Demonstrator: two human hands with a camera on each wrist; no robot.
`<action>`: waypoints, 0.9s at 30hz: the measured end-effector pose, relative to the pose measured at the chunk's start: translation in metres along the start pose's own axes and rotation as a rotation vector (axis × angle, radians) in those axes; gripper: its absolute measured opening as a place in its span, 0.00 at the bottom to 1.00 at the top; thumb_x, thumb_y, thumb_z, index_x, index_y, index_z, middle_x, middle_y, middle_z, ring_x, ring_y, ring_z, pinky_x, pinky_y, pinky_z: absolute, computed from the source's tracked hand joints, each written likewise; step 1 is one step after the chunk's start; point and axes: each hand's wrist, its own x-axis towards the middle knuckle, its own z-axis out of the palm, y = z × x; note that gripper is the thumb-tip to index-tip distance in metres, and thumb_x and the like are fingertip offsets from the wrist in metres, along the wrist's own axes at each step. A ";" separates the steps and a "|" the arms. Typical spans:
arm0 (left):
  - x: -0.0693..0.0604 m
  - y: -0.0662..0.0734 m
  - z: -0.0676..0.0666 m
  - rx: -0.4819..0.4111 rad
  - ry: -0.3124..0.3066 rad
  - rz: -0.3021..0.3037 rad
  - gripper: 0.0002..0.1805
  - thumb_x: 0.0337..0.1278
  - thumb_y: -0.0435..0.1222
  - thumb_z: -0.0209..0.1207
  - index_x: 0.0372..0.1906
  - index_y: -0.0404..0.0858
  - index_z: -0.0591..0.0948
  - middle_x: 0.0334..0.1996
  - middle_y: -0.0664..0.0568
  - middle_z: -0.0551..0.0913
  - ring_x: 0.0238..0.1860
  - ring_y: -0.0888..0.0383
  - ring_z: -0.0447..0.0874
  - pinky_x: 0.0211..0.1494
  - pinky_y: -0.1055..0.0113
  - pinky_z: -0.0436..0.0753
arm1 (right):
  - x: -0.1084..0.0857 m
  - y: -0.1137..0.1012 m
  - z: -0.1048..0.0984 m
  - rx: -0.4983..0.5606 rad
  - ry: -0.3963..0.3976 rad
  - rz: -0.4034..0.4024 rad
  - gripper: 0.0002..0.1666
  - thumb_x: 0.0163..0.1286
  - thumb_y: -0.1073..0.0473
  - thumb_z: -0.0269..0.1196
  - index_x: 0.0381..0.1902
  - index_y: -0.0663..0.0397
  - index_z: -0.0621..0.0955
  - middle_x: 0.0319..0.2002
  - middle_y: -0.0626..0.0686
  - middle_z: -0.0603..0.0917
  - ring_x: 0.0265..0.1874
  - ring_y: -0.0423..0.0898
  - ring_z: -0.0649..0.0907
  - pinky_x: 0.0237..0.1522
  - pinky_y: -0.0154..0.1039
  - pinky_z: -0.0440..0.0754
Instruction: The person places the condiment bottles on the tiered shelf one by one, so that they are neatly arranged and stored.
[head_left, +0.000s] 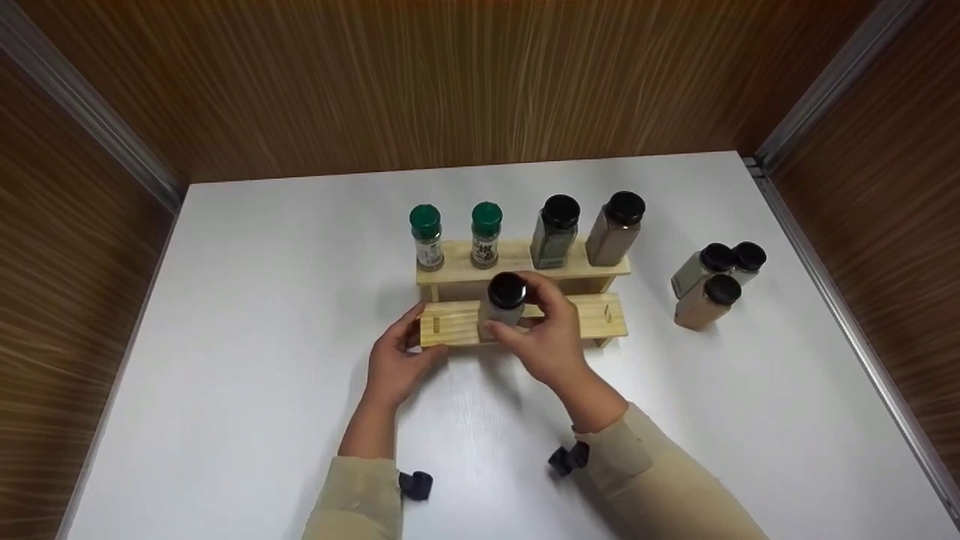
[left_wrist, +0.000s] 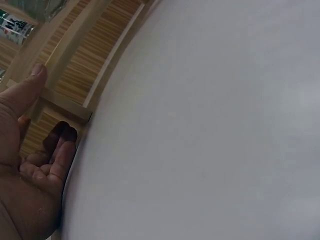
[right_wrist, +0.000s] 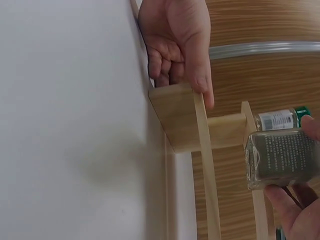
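Observation:
My right hand (head_left: 553,339) pinches a square spice jar (head_left: 505,292) with a black lid between thumb and fingers. It holds the jar upright over the lower step of a two-step wooden spice rack (head_left: 592,315). From the right wrist, the jar (right_wrist: 282,156) shows dark green contents, fine print and a base apart from the lower board. My left hand (head_left: 395,367) grips the left end of that lower step, its thumb along the front edge. On the upper step stand two green-capped shakers (head_left: 426,236) and two black-lidded jars (head_left: 556,232).
Three more black-lidded jars (head_left: 707,301) stand close together on the white table (head_left: 262,300), right of the rack. Wood-grain panels (head_left: 450,82) enclose the table at the back and both sides, with metal strips (head_left: 847,330) along the side edges.

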 end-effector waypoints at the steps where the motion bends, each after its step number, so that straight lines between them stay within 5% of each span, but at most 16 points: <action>1: 0.000 -0.001 0.000 -0.006 -0.001 0.001 0.44 0.52 0.24 0.78 0.76 0.34 0.74 0.55 0.37 0.86 0.50 0.47 0.86 0.44 0.69 0.84 | 0.000 0.001 0.003 -0.005 -0.009 0.008 0.36 0.52 0.72 0.82 0.59 0.66 0.81 0.51 0.60 0.86 0.45 0.50 0.85 0.37 0.46 0.90; 27: -0.001 0.002 -0.002 0.035 0.020 -0.008 0.41 0.52 0.24 0.76 0.74 0.39 0.78 0.53 0.40 0.87 0.49 0.48 0.86 0.45 0.69 0.85 | 0.007 0.007 0.046 -0.026 -0.143 0.079 0.33 0.55 0.69 0.83 0.58 0.60 0.83 0.53 0.55 0.88 0.52 0.53 0.86 0.49 0.52 0.89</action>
